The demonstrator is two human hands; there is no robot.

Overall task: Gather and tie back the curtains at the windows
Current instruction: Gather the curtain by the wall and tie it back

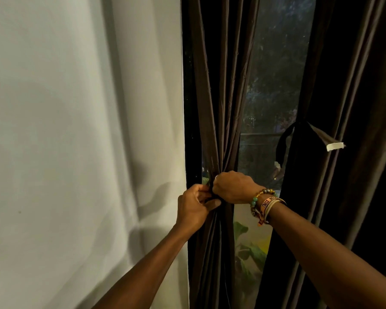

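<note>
Head view: the dark brown left curtain [218, 121] is bunched at the window's [274, 74] left edge, beside the white wall [76, 130]. The right hand [234, 187] curls its fingers round the gathered folds. Touching it from below, the left hand [195, 207] pinches a dark tie band [210, 198] against them. The right curtain [348, 74] hangs already tied.
</note>
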